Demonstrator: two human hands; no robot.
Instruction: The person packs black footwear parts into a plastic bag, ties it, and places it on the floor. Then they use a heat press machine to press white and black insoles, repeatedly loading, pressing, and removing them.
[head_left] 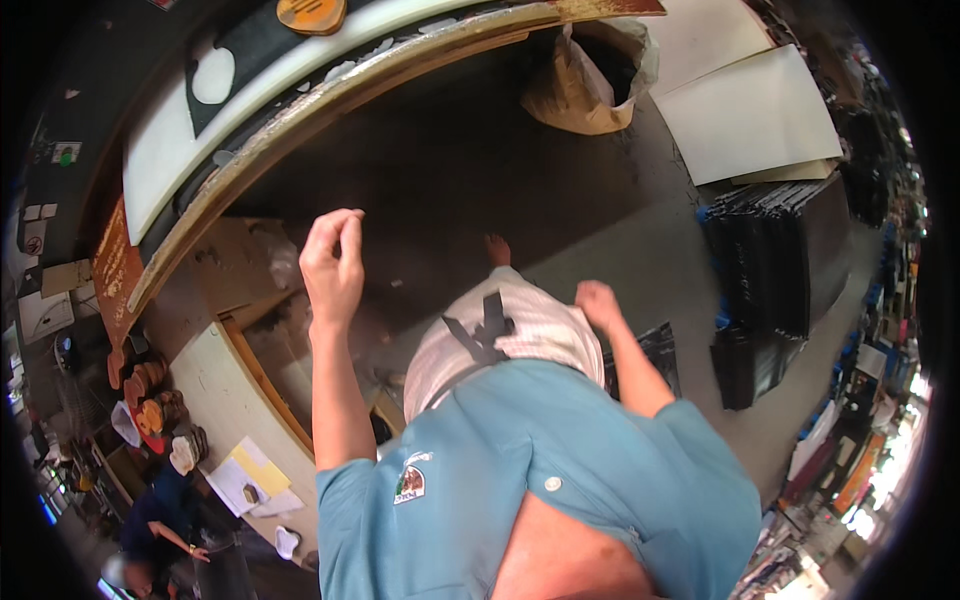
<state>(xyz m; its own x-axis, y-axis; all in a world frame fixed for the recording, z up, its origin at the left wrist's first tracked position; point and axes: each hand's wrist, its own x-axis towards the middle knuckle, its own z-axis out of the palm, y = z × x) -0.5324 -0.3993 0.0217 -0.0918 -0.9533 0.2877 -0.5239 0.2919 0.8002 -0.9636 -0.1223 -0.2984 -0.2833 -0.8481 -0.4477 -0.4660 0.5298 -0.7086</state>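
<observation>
My left hand is raised ahead of me, over the dark floor and short of the workbench edge. Its thumb and fingertips are pressed together; anything pinched between them is too small to make out. Beside my right hip, my right hand hangs low with its fingers curled in. No object shows in or around that hand. Neither hand touches the furniture. The workbench curves across the front and left, with a white sheet, a black piece with a white rounded cutout shape, and an orange-brown guitar-like shape on it.
An open brown paper sack stands on the floor ahead. Large pale sheets lie at the right above stacked black sheets. A pale table with papers is at my left. Another person works at the lower left.
</observation>
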